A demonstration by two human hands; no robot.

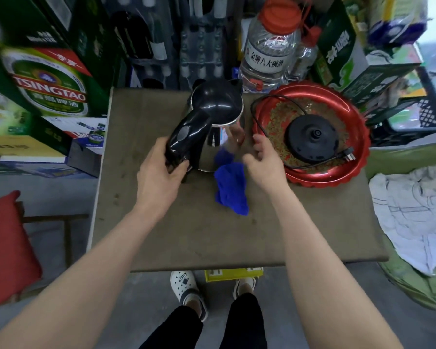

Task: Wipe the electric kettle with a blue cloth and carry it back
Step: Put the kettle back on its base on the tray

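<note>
A steel electric kettle (215,107) with a black lid and black handle stands on the brown table (176,235). My left hand (159,172) grips its handle from the near side. The blue cloth (230,188) lies crumpled on the table just in front of the kettle, to its right. My right hand (261,159) hovers over the cloth with fingers loosely spread, holding nothing. The kettle's black base (312,137) with its cord sits in a red tray (347,172) to the right.
Green beer cartons (48,81) are stacked left of the table. A large clear jug with a red cap (269,46) and more boxes stand behind. A white cloth (413,217) lies to the right, a red-cushioned stool (5,243) to the left.
</note>
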